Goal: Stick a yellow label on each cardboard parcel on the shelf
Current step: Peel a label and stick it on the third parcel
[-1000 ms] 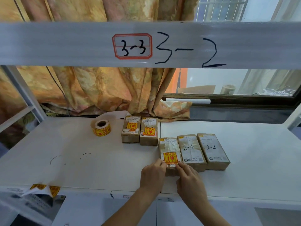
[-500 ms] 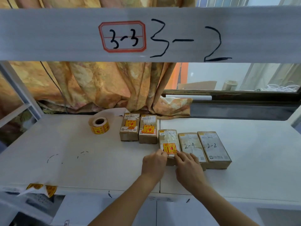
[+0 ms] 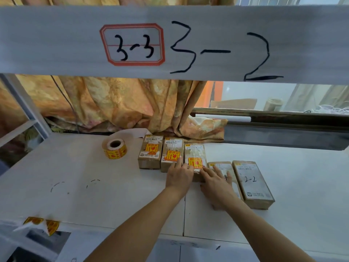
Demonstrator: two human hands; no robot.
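Observation:
Five brown cardboard parcels lie on the white shelf (image 3: 75, 186). Two at the back (image 3: 150, 155) (image 3: 171, 148) carry yellow labels. A third labelled parcel (image 3: 195, 157) lies right beside them, pinched between my left hand (image 3: 178, 176) on its left side and my right hand (image 3: 217, 184) on its right. My right hand also lies over an unlabelled parcel (image 3: 222, 166). Another unlabelled parcel marked "2-2" (image 3: 253, 183) sits at the right. A roll of yellow labels (image 3: 114, 149) stands left of the parcels.
Loose yellow labels (image 3: 42, 224) hang at the shelf's front left edge. An upper shelf beam (image 3: 302, 44) marked "3-3" and "3-2" spans the top. A patterned curtain (image 3: 122, 104) and a window sill (image 3: 283, 129) are behind the shelf.
The third labelled parcel has slid away from me, out of the front row and up beside the two labelled ones. Both hands went with it.

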